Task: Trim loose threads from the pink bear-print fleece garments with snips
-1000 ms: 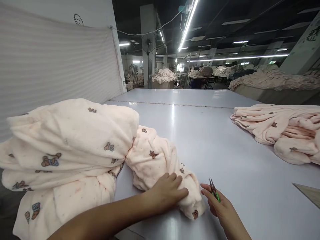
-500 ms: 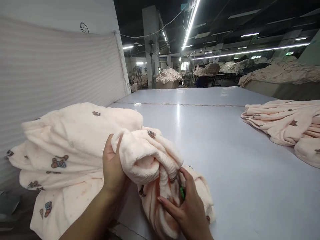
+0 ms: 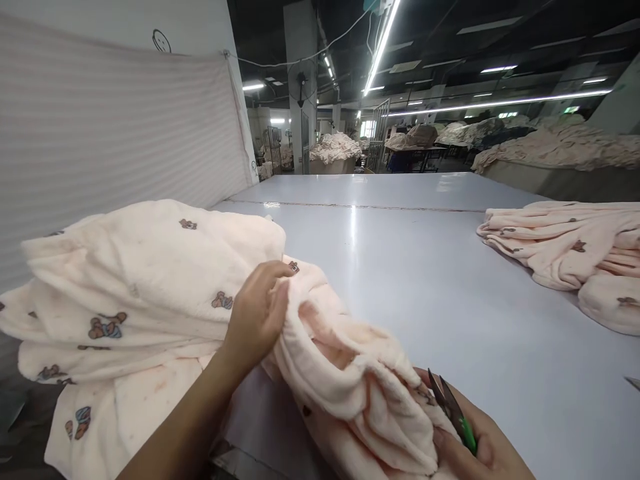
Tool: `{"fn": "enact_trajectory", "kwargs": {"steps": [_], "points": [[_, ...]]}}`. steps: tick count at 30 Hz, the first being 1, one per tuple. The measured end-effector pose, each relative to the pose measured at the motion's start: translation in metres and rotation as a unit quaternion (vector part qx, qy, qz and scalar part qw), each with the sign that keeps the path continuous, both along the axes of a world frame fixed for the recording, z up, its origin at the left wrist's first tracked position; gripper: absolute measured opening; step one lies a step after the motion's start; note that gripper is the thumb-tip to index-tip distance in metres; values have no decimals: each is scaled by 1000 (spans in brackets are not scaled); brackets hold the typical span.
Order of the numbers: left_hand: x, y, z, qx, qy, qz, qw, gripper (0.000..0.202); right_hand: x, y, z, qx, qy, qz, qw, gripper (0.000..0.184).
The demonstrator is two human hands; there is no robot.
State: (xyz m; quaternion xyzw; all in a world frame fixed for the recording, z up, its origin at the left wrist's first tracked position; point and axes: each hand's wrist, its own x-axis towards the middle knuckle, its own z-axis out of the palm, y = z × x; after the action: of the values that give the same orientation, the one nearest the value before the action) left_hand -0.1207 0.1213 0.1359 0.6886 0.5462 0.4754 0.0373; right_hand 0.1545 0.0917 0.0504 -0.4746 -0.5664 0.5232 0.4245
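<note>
A pale pink fleece piece (image 3: 340,400) with a small bear print is stretched between my two hands above the near table edge. My left hand (image 3: 256,317) is closed on its upper left part, beside a folded opening. At the lower right, my right hand (image 3: 483,430) pinches the other end of the fleece. That same hand has thread snips (image 3: 453,410) in it, with a green handle and dark blades pointing up and away from the palm. More bear-print fleece (image 3: 145,260) lies heaped left of my left hand; whether it joins the held piece cannot be made out.
The glossy pale table (image 3: 415,267) stretches ahead, with a seam across it. Gathered pink fleece (image 3: 550,243) lies on its right side. A pointed metal tip (image 3: 633,383) shows at the right edge. A hanging striped cloth (image 3: 120,127) borders the left.
My right hand has moved right and down, drawing the fleece out longer. The left hand has shifted right along it. The snips' blades, hidden before, now show.
</note>
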Motion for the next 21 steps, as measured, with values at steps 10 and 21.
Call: {"fn": "enact_trajectory", "kwargs": {"steps": [10,21], "points": [[62,-33,-24,-246,196,-166,935,25,-8,-5,-3,11,-26,10,1000,54],[53,-24,-36,-567,-254,-311,719,20,-4,28,-5,33,-155,0,987,43]]}}
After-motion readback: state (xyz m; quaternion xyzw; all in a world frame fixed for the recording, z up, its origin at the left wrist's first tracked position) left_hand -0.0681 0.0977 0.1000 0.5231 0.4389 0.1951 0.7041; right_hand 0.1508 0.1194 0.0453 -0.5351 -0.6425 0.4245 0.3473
